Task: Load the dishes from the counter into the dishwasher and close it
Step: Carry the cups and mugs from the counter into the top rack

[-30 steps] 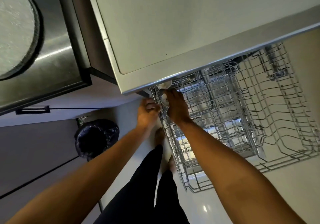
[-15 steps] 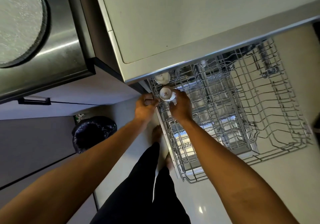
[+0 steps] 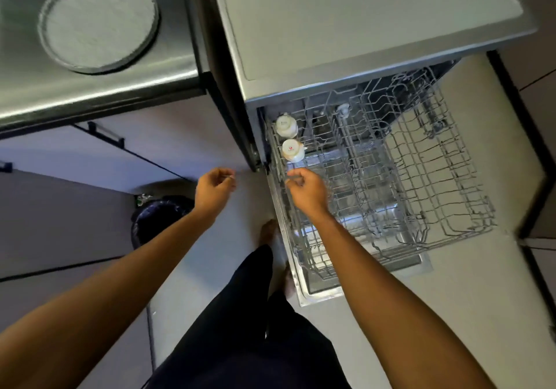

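While two cups [image 3: 289, 137] sit upturned at the rack's [image 3: 421, 178] ten o'clock corner, both hands, left [image 3: 214, 190] and right [image 3: 307, 189], hang loosely curled and empty; the plate [image 3: 98, 21] remains on the desk [image 3: 90, 85], dishwasher open.

Two cups [image 3: 289, 137] sit in the rack's [image 3: 421, 178] left rear corner. A plate [image 3: 97, 21] lies on the counter [image 3: 90, 88], left of the dishwasher [image 3: 361, 27].

A single head-worn wide-angle camera is looking steeply down from above. It is taking in the pulled-out dishwasher rack [image 3: 391, 178] at centre right, the steel surface [image 3: 99, 82] at upper left, and both forearms reaching up from the bottom edge, close to the lens.
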A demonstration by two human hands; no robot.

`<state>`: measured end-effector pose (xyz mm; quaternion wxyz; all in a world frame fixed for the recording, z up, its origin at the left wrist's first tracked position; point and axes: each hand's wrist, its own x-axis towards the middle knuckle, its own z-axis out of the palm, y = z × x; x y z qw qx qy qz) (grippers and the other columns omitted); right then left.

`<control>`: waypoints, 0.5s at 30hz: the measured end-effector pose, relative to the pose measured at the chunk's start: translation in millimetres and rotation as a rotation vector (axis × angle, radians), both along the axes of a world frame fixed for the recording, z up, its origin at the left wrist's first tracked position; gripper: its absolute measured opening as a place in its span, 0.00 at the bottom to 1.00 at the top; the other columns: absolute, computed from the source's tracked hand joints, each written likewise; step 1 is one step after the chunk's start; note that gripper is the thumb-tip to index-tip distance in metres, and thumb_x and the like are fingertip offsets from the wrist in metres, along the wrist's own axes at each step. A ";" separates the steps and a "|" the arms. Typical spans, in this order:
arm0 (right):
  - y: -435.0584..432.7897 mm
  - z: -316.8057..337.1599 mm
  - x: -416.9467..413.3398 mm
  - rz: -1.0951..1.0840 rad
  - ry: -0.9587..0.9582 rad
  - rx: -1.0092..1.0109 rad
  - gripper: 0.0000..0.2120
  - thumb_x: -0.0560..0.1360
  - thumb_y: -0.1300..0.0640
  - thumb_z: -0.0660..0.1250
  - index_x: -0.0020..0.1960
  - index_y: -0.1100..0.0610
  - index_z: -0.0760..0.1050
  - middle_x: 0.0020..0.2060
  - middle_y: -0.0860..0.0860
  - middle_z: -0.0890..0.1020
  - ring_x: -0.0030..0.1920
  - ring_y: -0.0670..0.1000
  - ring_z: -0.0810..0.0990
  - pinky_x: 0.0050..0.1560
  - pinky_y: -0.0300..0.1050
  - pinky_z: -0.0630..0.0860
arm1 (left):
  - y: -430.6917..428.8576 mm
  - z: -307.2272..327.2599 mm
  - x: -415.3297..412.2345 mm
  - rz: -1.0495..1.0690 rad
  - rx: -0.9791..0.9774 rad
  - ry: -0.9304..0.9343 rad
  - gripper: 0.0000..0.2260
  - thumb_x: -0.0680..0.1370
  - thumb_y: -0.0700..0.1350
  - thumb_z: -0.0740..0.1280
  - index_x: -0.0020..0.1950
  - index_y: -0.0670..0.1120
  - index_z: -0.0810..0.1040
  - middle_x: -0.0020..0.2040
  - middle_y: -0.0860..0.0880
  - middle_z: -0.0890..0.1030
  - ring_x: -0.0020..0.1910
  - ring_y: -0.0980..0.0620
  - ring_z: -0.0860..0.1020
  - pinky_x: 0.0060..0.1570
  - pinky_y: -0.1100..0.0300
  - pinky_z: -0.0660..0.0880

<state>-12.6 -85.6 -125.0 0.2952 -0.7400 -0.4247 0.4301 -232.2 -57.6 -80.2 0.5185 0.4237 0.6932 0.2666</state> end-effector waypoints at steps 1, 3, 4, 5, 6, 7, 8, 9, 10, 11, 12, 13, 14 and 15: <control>-1.4 6.1 -12.5 0.031 0.007 0.014 0.06 0.75 0.59 0.71 0.51 0.51 0.82 0.35 0.43 0.81 0.39 0.47 0.80 0.45 0.44 0.78 | -10.5 7.0 -17.1 0.007 0.034 0.016 0.09 0.78 0.37 0.65 0.46 0.50 0.80 0.41 0.46 0.83 0.40 0.50 0.80 0.41 0.57 0.75; -0.5 16.1 -35.2 0.086 0.014 0.030 0.06 0.75 0.59 0.71 0.49 0.49 0.81 0.31 0.43 0.77 0.35 0.43 0.76 0.41 0.40 0.73 | -29.4 18.1 -47.9 0.018 0.088 0.045 0.07 0.78 0.37 0.66 0.48 0.48 0.81 0.43 0.44 0.83 0.42 0.48 0.81 0.44 0.54 0.78; 0.6 22.8 -52.5 0.135 0.013 0.041 0.07 0.74 0.59 0.71 0.48 0.48 0.80 0.30 0.43 0.76 0.34 0.42 0.75 0.40 0.40 0.71 | -40.7 26.1 -68.7 0.034 0.125 0.075 0.06 0.78 0.38 0.66 0.49 0.47 0.82 0.43 0.44 0.84 0.43 0.47 0.82 0.45 0.53 0.78; 1.0 29.1 -68.2 0.183 0.016 0.048 0.07 0.75 0.60 0.71 0.47 0.48 0.80 0.30 0.44 0.75 0.33 0.42 0.75 0.40 0.40 0.70 | -50.5 31.3 -87.5 0.045 0.155 0.118 0.05 0.78 0.40 0.67 0.49 0.48 0.82 0.44 0.45 0.84 0.44 0.47 0.82 0.45 0.52 0.79; 1.8 38.2 -89.9 0.245 0.019 0.062 0.07 0.75 0.60 0.71 0.47 0.47 0.79 0.30 0.44 0.75 0.33 0.43 0.75 0.40 0.40 0.71 | -61.9 37.8 -111.1 0.079 0.173 0.166 0.05 0.77 0.43 0.68 0.49 0.50 0.82 0.43 0.47 0.85 0.44 0.47 0.83 0.45 0.50 0.79; 3.6 44.9 -111.0 0.301 0.017 0.071 0.07 0.74 0.60 0.71 0.47 0.47 0.80 0.30 0.44 0.76 0.34 0.45 0.76 0.41 0.41 0.72 | -73.1 43.7 -133.2 0.119 0.187 0.203 0.05 0.75 0.46 0.68 0.48 0.52 0.82 0.43 0.49 0.85 0.45 0.48 0.83 0.46 0.49 0.79; 4.1 48.8 -124.3 0.339 0.006 0.081 0.07 0.74 0.59 0.71 0.48 0.48 0.80 0.30 0.44 0.76 0.35 0.46 0.77 0.42 0.42 0.74 | -81.6 43.8 -148.6 0.141 0.194 0.236 0.06 0.74 0.49 0.67 0.49 0.54 0.82 0.42 0.51 0.85 0.45 0.48 0.83 0.47 0.48 0.80; 5.9 57.2 -149.1 0.411 -0.005 0.090 0.06 0.74 0.58 0.71 0.49 0.48 0.81 0.32 0.44 0.78 0.37 0.47 0.77 0.43 0.42 0.74 | -95.3 49.0 -171.6 0.191 0.218 0.266 0.07 0.73 0.50 0.67 0.49 0.54 0.82 0.42 0.51 0.84 0.44 0.49 0.83 0.48 0.48 0.80; 5.0 64.4 -170.4 0.486 -0.011 0.090 0.06 0.74 0.58 0.71 0.50 0.49 0.82 0.34 0.44 0.79 0.38 0.47 0.78 0.44 0.42 0.75 | -108.5 54.4 -189.4 0.232 0.237 0.291 0.07 0.73 0.50 0.67 0.49 0.55 0.82 0.42 0.52 0.84 0.44 0.49 0.83 0.48 0.49 0.80; 5.5 73.4 -197.4 0.568 -0.016 0.092 0.07 0.74 0.57 0.71 0.51 0.49 0.82 0.37 0.45 0.82 0.40 0.48 0.80 0.46 0.42 0.75 | -123.1 61.8 -209.6 0.276 0.261 0.315 0.06 0.74 0.49 0.68 0.48 0.56 0.81 0.41 0.52 0.83 0.42 0.51 0.82 0.47 0.52 0.80; 5.0 82.6 -220.7 0.640 -0.029 0.101 0.07 0.74 0.56 0.71 0.52 0.49 0.82 0.40 0.46 0.84 0.43 0.49 0.81 0.47 0.42 0.75 | -135.8 68.1 -225.5 0.308 0.286 0.338 0.05 0.75 0.46 0.69 0.47 0.57 0.81 0.40 0.52 0.83 0.41 0.52 0.81 0.45 0.56 0.79; 5.0 90.7 -244.7 0.704 -0.042 0.120 0.08 0.74 0.55 0.71 0.52 0.49 0.82 0.42 0.47 0.85 0.45 0.50 0.82 0.48 0.42 0.75 | -148.4 73.7 -240.8 0.337 0.303 0.366 0.08 0.77 0.43 0.69 0.47 0.57 0.80 0.40 0.51 0.82 0.39 0.53 0.79 0.42 0.59 0.77; 2.8 99.3 -265.1 0.757 -0.054 0.146 0.08 0.74 0.55 0.71 0.53 0.48 0.82 0.42 0.47 0.85 0.46 0.50 0.82 0.48 0.42 0.75 | -159.1 78.7 -253.6 0.370 0.321 0.388 0.10 0.78 0.40 0.69 0.47 0.57 0.79 0.39 0.50 0.82 0.37 0.52 0.79 0.39 0.59 0.77; -0.8 109.0 -299.2 0.826 -0.055 0.178 0.08 0.74 0.54 0.71 0.53 0.48 0.82 0.42 0.47 0.85 0.47 0.50 0.82 0.49 0.42 0.76 | -174.4 87.2 -276.7 0.432 0.340 0.411 0.11 0.78 0.40 0.68 0.48 0.57 0.79 0.39 0.49 0.82 0.36 0.51 0.78 0.37 0.58 0.76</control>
